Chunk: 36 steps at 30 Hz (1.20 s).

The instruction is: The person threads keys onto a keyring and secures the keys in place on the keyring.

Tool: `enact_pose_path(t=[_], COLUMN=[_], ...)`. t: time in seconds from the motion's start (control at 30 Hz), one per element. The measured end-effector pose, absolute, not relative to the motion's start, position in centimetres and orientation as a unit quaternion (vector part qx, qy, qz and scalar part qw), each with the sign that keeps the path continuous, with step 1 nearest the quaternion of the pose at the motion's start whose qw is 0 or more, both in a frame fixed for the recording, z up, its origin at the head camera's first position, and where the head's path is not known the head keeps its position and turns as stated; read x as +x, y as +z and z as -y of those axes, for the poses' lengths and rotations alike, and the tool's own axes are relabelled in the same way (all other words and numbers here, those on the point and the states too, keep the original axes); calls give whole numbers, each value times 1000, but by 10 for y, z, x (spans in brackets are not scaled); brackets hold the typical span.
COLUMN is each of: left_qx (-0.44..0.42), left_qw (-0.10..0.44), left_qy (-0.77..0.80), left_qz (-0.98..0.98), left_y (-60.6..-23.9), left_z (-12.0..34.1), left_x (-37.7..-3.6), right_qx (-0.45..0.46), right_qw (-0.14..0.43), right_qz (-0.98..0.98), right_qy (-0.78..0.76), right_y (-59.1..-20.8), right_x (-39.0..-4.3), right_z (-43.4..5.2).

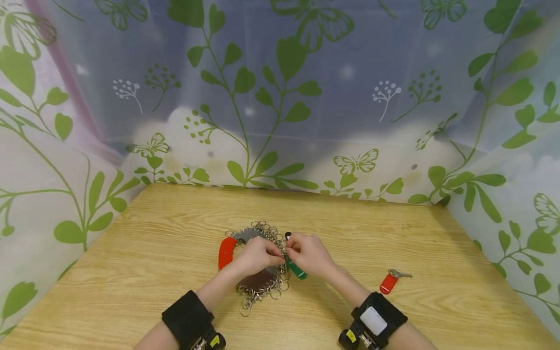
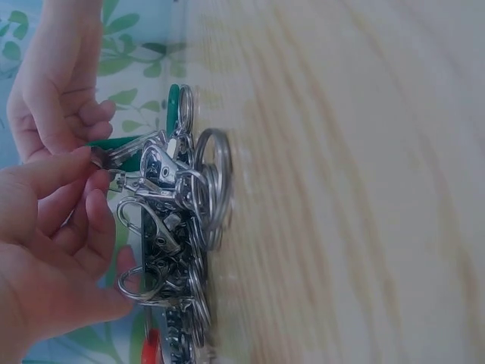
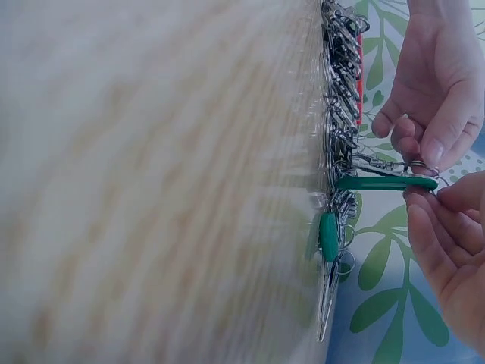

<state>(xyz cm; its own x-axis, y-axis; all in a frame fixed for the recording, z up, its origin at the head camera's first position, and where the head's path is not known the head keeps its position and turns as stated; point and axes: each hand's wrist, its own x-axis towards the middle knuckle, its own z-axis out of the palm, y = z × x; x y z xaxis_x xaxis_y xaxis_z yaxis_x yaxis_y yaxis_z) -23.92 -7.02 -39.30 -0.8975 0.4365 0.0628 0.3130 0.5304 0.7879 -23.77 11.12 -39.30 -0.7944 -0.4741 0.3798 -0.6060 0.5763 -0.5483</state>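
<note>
Head view: both hands' fingers (image 1: 273,251) pinched on tangled steel key rings (image 1: 262,287) (glossy green tag (image 1: 296,270)).

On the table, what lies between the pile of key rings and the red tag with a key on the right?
Only bare wooden table lies between the pile of key rings and the red key tag; the head view shows it.

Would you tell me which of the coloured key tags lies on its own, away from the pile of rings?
The small red tag with a key, on the table to the right of the right hand; the others sit at the ring pile.
</note>
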Motion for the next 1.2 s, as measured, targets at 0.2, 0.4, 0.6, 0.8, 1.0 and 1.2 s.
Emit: enact_pose_path(t=[0.2,0.4,0.6,0.8,1.0,1.2], left_qx=[221,211,201,215,200,204], left_qw=[56,34,44,58,61,52], left_qy=[421,420,421,413,417,416], left_qz=[-878,-882,-883,-883,-885,-885], left_y=[-392,-391,-391,-390,-391,-391], left_z=[71,72,71,69,68,68], left_x=[-238,-236,-239,-240,-238,-237], right_qx=[302,359,379,316,288,282], right_qw=[88,121,141,91,54,33], right_qz=[881,870,866,883,879,874], right_qy=[354,315,293,334,376,395], right_y=[-393,-395,-394,-393,-395,-395], right_x=[-238,-240,-240,-238,-238,-237], right_z=[-111,-112,-115,-115,-113,-112])
